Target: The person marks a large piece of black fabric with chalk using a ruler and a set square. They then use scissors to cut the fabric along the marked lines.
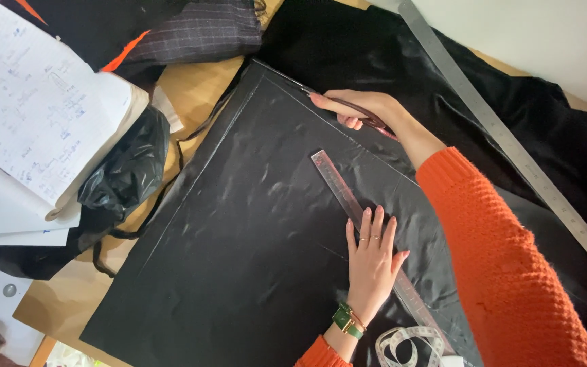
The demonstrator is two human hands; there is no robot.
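Observation:
A large sheet of black fabric (239, 224) lies flat on a wooden table (185, 88), with faint chalk lines near its edges. My left hand (371, 261) presses flat on the fabric, fingers apart, resting over a clear plastic ruler (338, 183) that runs diagonally. It wears rings and a green watch. My right hand (361, 109), in an orange knit sleeve, grips a pair of scissors (368, 119) at the fabric's far edge, blades pointing left along a chalk line.
A long metal ruler (504, 136) lies diagonally at the right over more black cloth. Papers with handwriting (35, 102) and a black plastic bag (127, 170) sit at left. A white measuring tape (409, 343) coils near the front. Plaid cloth (198, 30) lies at the top.

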